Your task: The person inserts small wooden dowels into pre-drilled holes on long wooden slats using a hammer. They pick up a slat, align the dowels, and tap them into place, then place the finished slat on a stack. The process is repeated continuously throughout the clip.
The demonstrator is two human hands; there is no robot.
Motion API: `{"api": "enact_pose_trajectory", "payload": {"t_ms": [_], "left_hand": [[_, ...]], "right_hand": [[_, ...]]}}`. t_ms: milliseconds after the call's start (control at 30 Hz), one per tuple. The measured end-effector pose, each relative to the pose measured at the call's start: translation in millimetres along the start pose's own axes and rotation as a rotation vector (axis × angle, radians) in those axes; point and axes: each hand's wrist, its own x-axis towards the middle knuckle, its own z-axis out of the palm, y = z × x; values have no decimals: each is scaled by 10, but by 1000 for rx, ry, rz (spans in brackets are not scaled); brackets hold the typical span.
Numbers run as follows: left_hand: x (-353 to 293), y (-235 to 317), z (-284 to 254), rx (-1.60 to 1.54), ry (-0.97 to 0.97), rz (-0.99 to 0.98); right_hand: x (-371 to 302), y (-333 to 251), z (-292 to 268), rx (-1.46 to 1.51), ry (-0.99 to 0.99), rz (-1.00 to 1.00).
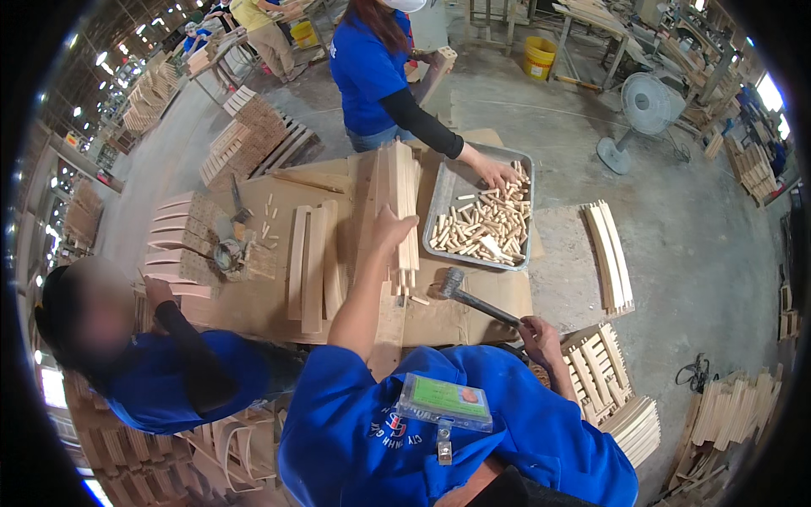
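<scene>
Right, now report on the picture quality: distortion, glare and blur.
Head view: strong fisheye, with a black surround around the scene; head view: the bright opening near the right rim is blown out to white; head view: the left co-worker's head is smeared by blur, while the mallet and dowels look fairly clear.

Remotely, I view a grey floor (541,160), standing fan (649,103), bright window (770,92) far right, and lamps (101,58) upper left.

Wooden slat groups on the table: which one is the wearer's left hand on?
The long, pale wooden slat bundle immediately left of the grey rectangular metal tray; only it has the wearer's left hand on it.
</scene>
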Motion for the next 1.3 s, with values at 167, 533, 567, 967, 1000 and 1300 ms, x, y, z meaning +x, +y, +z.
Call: {"api": "enact_pose_trajectory", "payload": {"t_ms": [167,533,567,967,1000,1300], "left_hand": [[-867,-251,-28,-499,-12,205],[-1617,-387,311,-769,95,401],[-1615,-359,343,-786,96,412],[-1707,-644,585,-813,-12,372],[-1695,-616,619,-812,-24,375],[-1644,-635,610,-852,-233,347]], "right_hand": [[387,-253,60,-61,-69,-175],[1045,-321,756,-339,-290,-341],[1132,-303,748,-330,-374,-346],[577,-196,446,64,-487,151],[542,-128,403,50,-438,135],[432,-159,578,-478,-205,-132]]}}
